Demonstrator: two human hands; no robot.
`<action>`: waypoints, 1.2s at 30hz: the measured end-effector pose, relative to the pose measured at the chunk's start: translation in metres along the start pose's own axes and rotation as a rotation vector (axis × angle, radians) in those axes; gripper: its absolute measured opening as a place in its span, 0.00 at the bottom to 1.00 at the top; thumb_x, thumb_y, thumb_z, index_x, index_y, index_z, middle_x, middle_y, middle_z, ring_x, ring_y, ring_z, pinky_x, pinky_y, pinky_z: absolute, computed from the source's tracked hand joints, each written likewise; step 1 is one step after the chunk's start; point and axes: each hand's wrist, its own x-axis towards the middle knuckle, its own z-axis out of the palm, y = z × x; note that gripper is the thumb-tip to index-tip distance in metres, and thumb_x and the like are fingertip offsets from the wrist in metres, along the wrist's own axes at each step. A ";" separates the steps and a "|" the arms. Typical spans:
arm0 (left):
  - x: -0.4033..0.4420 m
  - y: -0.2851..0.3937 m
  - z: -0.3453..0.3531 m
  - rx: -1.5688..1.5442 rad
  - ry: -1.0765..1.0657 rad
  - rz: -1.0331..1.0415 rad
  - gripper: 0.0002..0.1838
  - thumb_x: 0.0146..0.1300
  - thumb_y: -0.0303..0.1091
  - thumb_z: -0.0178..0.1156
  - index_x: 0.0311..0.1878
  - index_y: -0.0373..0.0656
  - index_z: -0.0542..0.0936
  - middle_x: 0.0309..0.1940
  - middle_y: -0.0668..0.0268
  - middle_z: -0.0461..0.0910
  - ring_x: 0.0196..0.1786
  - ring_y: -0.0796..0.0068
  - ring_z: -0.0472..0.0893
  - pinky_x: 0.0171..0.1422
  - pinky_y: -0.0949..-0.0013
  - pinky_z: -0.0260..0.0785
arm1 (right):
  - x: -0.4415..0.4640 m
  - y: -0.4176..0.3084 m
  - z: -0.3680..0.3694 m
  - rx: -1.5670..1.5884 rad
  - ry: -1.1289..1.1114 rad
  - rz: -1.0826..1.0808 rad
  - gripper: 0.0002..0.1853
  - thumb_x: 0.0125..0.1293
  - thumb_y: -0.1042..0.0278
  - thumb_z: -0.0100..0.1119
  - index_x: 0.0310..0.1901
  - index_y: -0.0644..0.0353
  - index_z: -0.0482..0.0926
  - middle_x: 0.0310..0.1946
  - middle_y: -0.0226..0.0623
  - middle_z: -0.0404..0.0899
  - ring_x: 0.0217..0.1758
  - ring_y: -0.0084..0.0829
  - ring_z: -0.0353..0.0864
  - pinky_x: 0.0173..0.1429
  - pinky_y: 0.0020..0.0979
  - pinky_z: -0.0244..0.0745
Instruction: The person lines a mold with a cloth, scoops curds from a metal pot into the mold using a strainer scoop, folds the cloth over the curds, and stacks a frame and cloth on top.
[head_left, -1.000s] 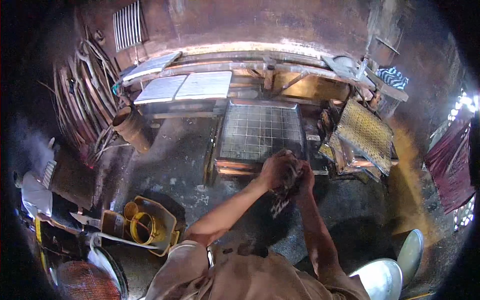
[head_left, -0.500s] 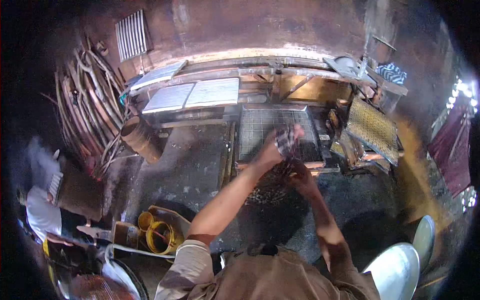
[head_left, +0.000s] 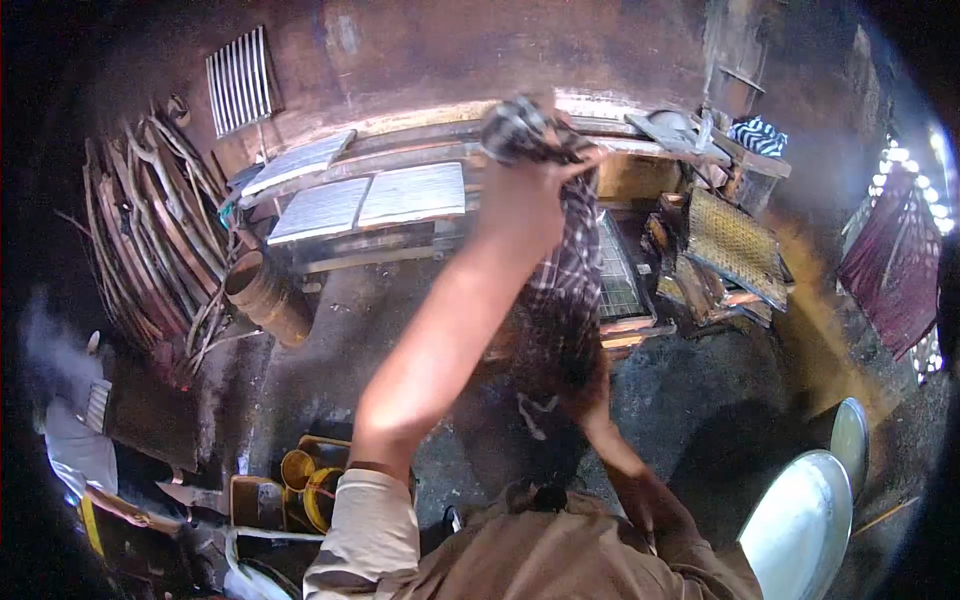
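A dark checked cloth (head_left: 572, 265) hangs stretched up and down before me, smeared by motion. At its top my left hand (head_left: 535, 185) is raised and closed on a bunched end of it, blurred. Lower down, my right hand (head_left: 592, 398) is at the cloth's bottom part, its fingers mostly hidden behind or in the fabric, so I cannot tell how it grips. Behind the cloth sits a square frame with a wire grid (head_left: 618, 275), largely covered by the cloth and my left arm.
White sheets (head_left: 410, 192) lie on racks at the back left. Branches (head_left: 150, 220) and a rusty drum (head_left: 262, 295) stand left. Perforated yellowish panels (head_left: 735, 245) are stacked right. Round metal trays (head_left: 800, 520) stand lower right. Another person (head_left: 80, 450) is at far left; yellow containers (head_left: 297, 470) sit lower left.
My left hand has risen, pulling the cloth from a bunch over the wire grid into a long stretched length. My right hand has moved down and slightly nearer to me.
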 end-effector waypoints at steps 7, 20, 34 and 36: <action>-0.003 -0.041 0.016 -1.417 0.342 -0.574 0.11 0.61 0.44 0.57 0.39 0.47 0.76 0.27 0.72 0.75 0.28 0.79 0.73 0.30 0.74 0.60 | 0.028 0.048 -0.101 0.239 0.096 0.293 0.14 0.43 0.88 0.54 0.33 0.65 0.79 0.35 0.36 0.80 0.41 0.29 0.77 0.49 0.29 0.71; 0.008 0.067 0.069 -1.365 -0.483 -0.069 0.36 0.43 0.40 0.71 0.54 0.35 0.69 0.49 0.59 0.74 0.50 0.73 0.73 0.56 0.69 0.65 | 0.244 -0.121 -0.186 -0.097 0.159 -0.380 0.16 0.37 0.70 0.72 0.27 0.60 0.74 0.22 0.35 0.77 0.28 0.33 0.80 0.34 0.28 0.73; 0.061 -0.010 -0.027 -1.211 0.841 -0.703 0.10 0.60 0.38 0.53 0.41 0.45 0.76 0.31 0.68 0.77 0.34 0.72 0.76 0.41 0.65 0.69 | -0.145 0.281 -0.165 -0.627 -0.810 0.337 0.17 0.51 0.57 0.60 0.41 0.55 0.78 0.32 0.42 0.80 0.35 0.41 0.79 0.40 0.34 0.74; 0.052 -0.024 -0.083 -1.144 0.879 -0.626 0.12 0.61 0.38 0.52 0.43 0.44 0.76 0.32 0.66 0.78 0.35 0.71 0.77 0.43 0.64 0.70 | -0.151 0.291 -0.214 -0.693 -0.444 0.704 0.14 0.57 0.64 0.54 0.45 0.54 0.76 0.36 0.39 0.78 0.36 0.34 0.77 0.38 0.31 0.74</action>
